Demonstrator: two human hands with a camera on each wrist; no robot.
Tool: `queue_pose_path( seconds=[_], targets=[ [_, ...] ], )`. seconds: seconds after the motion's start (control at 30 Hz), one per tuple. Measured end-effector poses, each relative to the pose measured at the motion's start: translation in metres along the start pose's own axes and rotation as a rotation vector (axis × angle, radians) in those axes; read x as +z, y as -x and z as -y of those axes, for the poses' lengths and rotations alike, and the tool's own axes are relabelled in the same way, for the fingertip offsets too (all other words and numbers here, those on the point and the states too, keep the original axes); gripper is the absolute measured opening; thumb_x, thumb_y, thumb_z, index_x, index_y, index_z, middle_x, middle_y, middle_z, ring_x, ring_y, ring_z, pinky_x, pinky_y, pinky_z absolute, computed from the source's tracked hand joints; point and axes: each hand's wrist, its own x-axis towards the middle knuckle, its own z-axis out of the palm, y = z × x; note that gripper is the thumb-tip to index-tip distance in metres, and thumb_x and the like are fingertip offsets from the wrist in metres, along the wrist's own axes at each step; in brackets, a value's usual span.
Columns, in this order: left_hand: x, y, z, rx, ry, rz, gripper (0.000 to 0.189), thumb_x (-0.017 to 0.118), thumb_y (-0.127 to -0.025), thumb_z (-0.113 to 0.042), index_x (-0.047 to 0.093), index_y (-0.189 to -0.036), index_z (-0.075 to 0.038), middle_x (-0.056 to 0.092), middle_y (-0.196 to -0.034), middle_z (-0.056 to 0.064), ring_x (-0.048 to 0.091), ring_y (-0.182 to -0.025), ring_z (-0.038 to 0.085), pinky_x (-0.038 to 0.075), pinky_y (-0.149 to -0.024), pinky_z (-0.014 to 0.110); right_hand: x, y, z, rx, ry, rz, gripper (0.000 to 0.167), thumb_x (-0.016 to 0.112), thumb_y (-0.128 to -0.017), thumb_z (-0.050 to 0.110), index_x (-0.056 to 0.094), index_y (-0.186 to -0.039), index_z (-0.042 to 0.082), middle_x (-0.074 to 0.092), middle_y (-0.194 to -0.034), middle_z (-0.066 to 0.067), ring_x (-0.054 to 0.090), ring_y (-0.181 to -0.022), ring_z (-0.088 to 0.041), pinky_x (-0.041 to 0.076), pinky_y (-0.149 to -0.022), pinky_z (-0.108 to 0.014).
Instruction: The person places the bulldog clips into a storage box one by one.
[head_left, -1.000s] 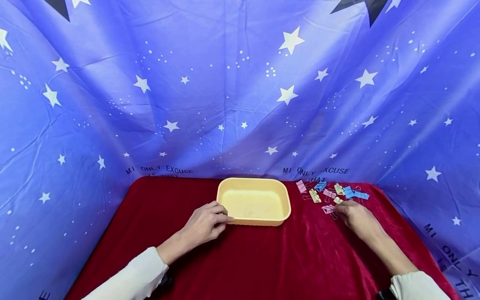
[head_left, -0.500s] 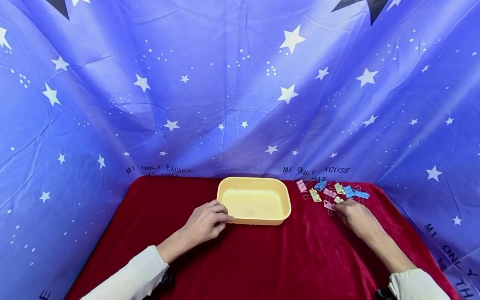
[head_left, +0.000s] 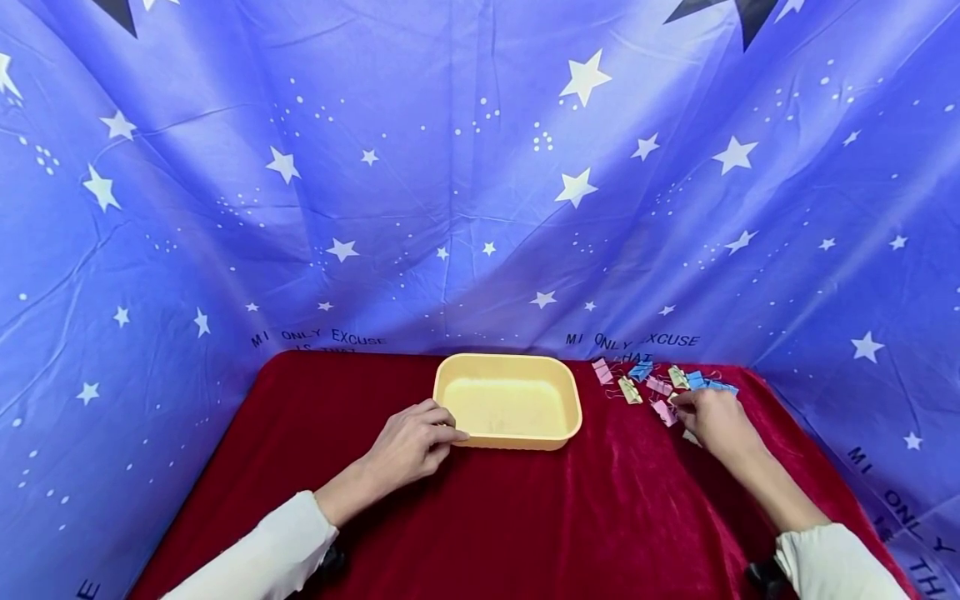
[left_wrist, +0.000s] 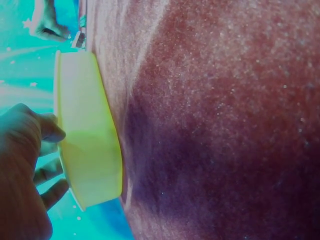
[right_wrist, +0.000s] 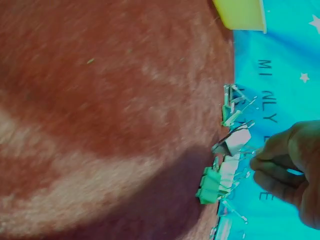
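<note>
My left hand (head_left: 412, 442) grips the near left corner of a shallow yellow plastic box (head_left: 517, 444), thumb on one side of its rim and fingers on the other. Inside, the box shows only its bare floor. To the right, my right hand (head_left: 720, 425) pinches at the binder clips, thumb and index tips together by a thin wire handle in the right wrist view. A pink binder clip (head_left: 663, 412) lies just left of those fingertips. Partly hidden beneath the hand is a pale yellow binder clip (head_left: 691, 437), which looks green (right_wrist: 209, 186) from the right wrist.
Behind the right hand lie several more binder clips, among them a blue clip (head_left: 641, 371), a yellow clip (head_left: 630, 390) and a pink clip (head_left: 602, 372). Red velvety cloth (head_left: 510, 517) covers the table. A blue star-patterned curtain (head_left: 450, 208) rises along its back and sides.
My right hand has shifted slightly back and to the right. The pink binder clip beside its fingers has turned, and a pale yellow clip now shows under the hand. The left hand stays put.
</note>
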Motion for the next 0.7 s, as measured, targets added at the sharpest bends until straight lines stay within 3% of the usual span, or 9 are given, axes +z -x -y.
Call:
queue_pose_path(
  seconds=[0.17,0.47,0.6,0.7],
  targets=[
    [0.002,0.000,0.000,0.000,-0.006,-0.013,0.037,0.085,-0.077,0.004,0.092,-0.103,-0.023,0.078,-0.095,-0.007,0.069,-0.096,0.013,0.061,-0.084,0.030,-0.010,-0.006,0.004,0.216,-0.111,0.103,0.018,0.080,-0.092,0.003,0.086,-0.107,-0.005,0.084,-0.102,-0.026,0.064,-0.072,-0.019,0.054,-0.066,-0.039],
    [0.000,0.000,-0.002,0.021,-0.018,-0.036,0.041,0.080,-0.080,0.009,0.092,-0.103,-0.023,0.078,-0.095,-0.008,0.070,-0.094,0.013,0.061,-0.082,0.028,-0.020,-0.015,0.009,0.402,-0.229,0.242,0.022,0.082,-0.093,0.008,0.086,-0.111,-0.003,0.087,-0.094,-0.017,0.067,-0.072,-0.011,0.051,-0.061,-0.029],
    [0.000,0.000,-0.003,0.018,-0.016,-0.033,0.041,0.080,-0.081,0.009,0.092,-0.104,-0.023,0.078,-0.095,-0.007,0.070,-0.094,0.013,0.062,-0.082,0.028,-0.021,-0.021,0.010,0.465,-0.333,0.264,0.023,0.080,-0.094,0.002,0.084,-0.113,-0.008,0.087,-0.092,-0.016,0.075,-0.072,-0.009,0.059,-0.060,-0.025],
    [0.000,0.000,-0.003,0.014,-0.013,-0.031,0.041,0.079,-0.081,0.009,0.092,-0.104,-0.023,0.079,-0.095,-0.007,0.070,-0.094,0.013,0.062,-0.082,0.028,-0.021,-0.026,0.011,0.513,-0.457,0.287,0.026,0.073,-0.097,-0.004,0.080,-0.120,-0.015,0.086,-0.097,-0.021,0.083,-0.076,-0.018,0.068,-0.067,-0.029]
  ],
)
